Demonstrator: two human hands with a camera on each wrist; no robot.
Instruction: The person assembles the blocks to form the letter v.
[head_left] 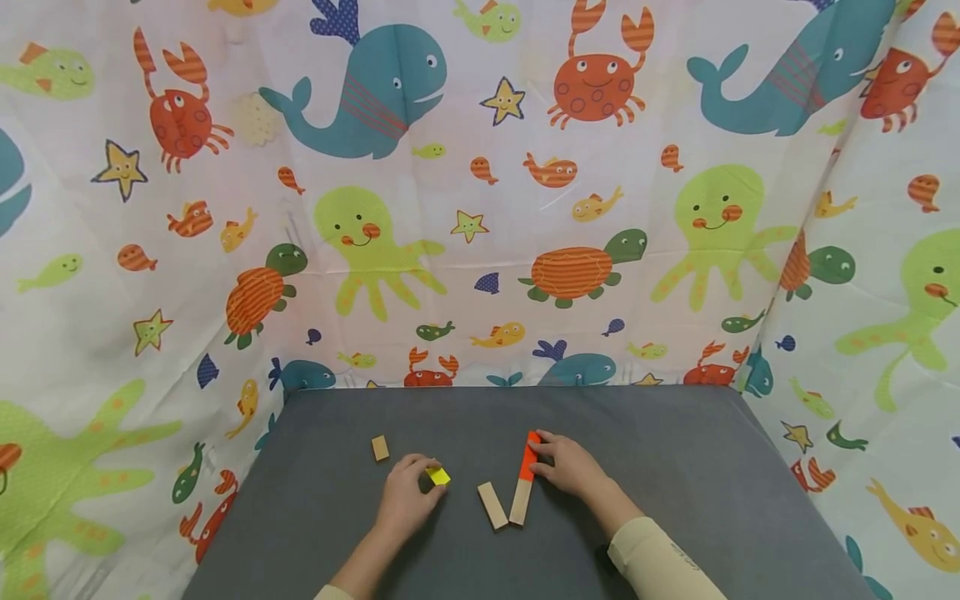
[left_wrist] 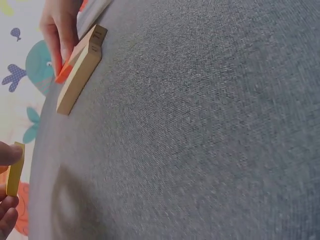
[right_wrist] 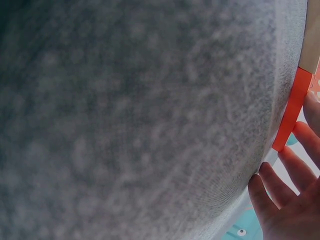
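My left hand (head_left: 405,497) pinches a small yellow block (head_left: 438,476) between thumb and fingers, above the grey cloth. In the left wrist view this yellow block (left_wrist: 15,170) shows edge-on between the fingertips. My right hand (head_left: 572,465) holds an orange block (head_left: 529,458) at its far end and right side. The orange block lies end to end with a plain wooden block (head_left: 521,502), forming one straight line. Another wooden block (head_left: 492,506) slants beside it, their near ends close together, like a V. In the right wrist view, fingertips rest along the orange block (right_wrist: 292,111).
A short wooden block (head_left: 380,448) lies alone on the far left of the grey-covered table (head_left: 637,433), beyond my left hand. A white curtain (head_left: 480,308) printed with sea animals stands behind the table and along both sides.
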